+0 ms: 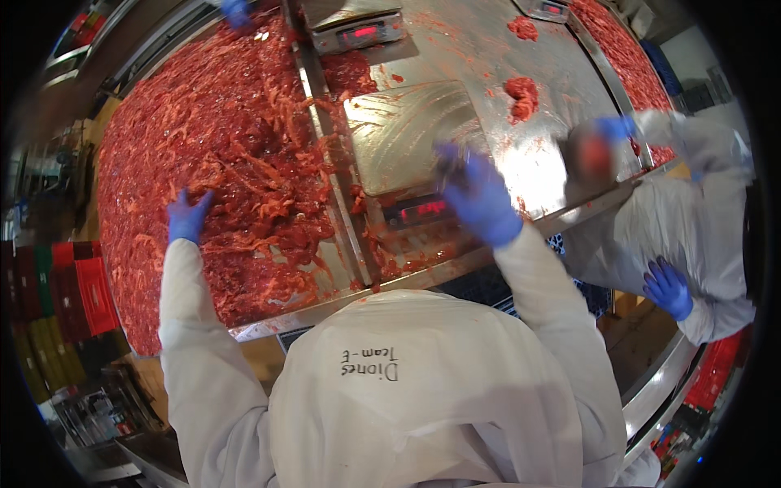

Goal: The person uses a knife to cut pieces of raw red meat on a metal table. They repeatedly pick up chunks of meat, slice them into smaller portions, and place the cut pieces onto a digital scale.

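Observation:
A broad heap of raw red meat strips covers the left part of the steel table. My left hand, in a blue glove, rests at the heap's near left side with its fingers spread. Right of a metal divider stands a scale with a smeared steel plate and a red-lit display. My right hand, also gloved in blue, is over the scale's near right corner. Motion blurs its fingers, and whether they hold anything cannot be made out.
A second scale sits farther back. Small meat clumps lie on the steel to the right. A co-worker's gloved hand is beside a blurred red lump; their other hand hangs lower. Another blue glove shows at the far edge. Red crates stand left.

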The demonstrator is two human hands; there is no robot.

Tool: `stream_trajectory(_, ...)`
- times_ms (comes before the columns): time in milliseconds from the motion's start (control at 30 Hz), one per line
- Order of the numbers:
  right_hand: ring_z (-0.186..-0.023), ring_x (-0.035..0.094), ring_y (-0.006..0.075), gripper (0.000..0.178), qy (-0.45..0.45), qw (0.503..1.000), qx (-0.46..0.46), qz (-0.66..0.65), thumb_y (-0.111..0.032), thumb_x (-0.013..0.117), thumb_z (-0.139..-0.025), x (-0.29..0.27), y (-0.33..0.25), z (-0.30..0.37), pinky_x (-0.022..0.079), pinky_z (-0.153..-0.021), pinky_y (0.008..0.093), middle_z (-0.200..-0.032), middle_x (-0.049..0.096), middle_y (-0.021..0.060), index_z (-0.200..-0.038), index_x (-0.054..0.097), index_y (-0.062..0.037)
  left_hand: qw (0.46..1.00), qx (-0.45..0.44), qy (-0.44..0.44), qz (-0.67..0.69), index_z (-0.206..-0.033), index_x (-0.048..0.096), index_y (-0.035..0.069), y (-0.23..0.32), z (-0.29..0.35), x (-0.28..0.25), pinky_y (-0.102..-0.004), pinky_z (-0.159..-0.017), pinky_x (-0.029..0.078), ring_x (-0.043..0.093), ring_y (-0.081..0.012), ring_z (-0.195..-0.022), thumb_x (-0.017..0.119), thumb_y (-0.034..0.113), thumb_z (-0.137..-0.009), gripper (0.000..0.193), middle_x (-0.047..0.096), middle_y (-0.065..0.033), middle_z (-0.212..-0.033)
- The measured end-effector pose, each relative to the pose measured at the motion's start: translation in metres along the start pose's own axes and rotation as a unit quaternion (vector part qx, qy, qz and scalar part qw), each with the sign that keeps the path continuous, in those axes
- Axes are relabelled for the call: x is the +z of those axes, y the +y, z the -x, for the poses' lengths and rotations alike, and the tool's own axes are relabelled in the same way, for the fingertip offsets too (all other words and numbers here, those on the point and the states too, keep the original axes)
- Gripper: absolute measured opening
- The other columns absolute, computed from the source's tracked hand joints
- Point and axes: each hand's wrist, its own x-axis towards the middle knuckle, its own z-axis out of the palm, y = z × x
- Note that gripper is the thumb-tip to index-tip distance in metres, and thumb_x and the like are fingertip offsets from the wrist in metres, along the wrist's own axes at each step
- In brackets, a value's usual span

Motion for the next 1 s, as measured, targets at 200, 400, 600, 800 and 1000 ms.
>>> stream_trajectory(200, -0.104, 0.070, 0.0357, 0.045, -0.101, 0.993, 0.062, 0.008, -0.026, 0.078, -0.090, 0.041, 0.013, 0.112, 0.056, -0.091, 0.0448, -0.115, 0.072, 0.0152, -0.131, 0.066, -0.0084, 0.977, 0.122, -0.132, 0.115, -0.100, 0.071, 0.002, 0.104, 0.131, 0.047, -0.0480, -0.083, 0.057, 0.070, -0.0372, -0.090, 0.086, 0.030, -0.078, 0.039, 0.069, -0.0226, -0.100)
stream_trajectory(400, -0.100, 0.070, 0.0372, 0.041, -0.087, 0.985, 0.138, 0.062, -0.026, 0.076, -0.092, 0.031, 0.017, 0.123, 0.056, -0.086, 0.0468, -0.108, 0.072, 0.0165, -0.127, 0.066, -0.0073, 0.951, 0.264, -0.124, 0.104, -0.103, 0.068, 0.004, 0.175, 0.168, 0.071, -0.0532, -0.085, 0.053, 0.063, -0.0484, -0.098, 0.071, 0.016, -0.087, 0.021, 0.062, -0.0249, -0.106)
stream_trajectory(600, -0.095, 0.070, 0.0376, 0.041, -0.072, 0.984, 0.143, 0.079, -0.028, 0.077, -0.091, 0.036, 0.028, 0.126, 0.056, -0.083, 0.0476, -0.107, 0.071, 0.0174, -0.124, 0.066, -0.0061, 0.869, 0.375, -0.164, 0.278, -0.105, 0.068, 0.001, 0.299, 0.135, -0.071, -0.0342, -0.074, 0.055, 0.066, -0.0174, -0.081, 0.072, 0.012, -0.091, 0.018, 0.067, -0.0095, -0.093)
stream_trajectory(800, -0.096, 0.069, 0.0396, 0.043, -0.083, 0.981, 0.135, 0.113, -0.030, 0.077, -0.091, 0.037, 0.035, 0.127, 0.056, -0.083, 0.0483, -0.106, 0.071, 0.0181, -0.124, 0.065, -0.0051, 0.620, 0.335, -0.370, 0.606, -0.115, 0.069, 0.004, 0.397, 0.143, -0.040, -0.0309, -0.086, 0.055, 0.071, -0.0143, -0.098, 0.071, 0.020, -0.092, 0.028, 0.071, -0.0095, -0.099)
stream_trajectory(1000, -0.098, 0.069, 0.0372, 0.041, -0.022, 0.989, 0.141, 0.042, -0.026, 0.077, -0.088, 0.036, 0.027, 0.134, 0.055, -0.085, 0.0476, -0.104, 0.071, 0.0166, -0.123, 0.066, -0.0064, 0.880, 0.405, -0.042, 0.244, -0.125, 0.072, 0.009, 0.310, 0.128, -0.019, -0.0425, -0.091, 0.057, 0.069, -0.0370, -0.104, 0.073, 0.013, -0.085, 0.040, 0.066, -0.0161, -0.118)
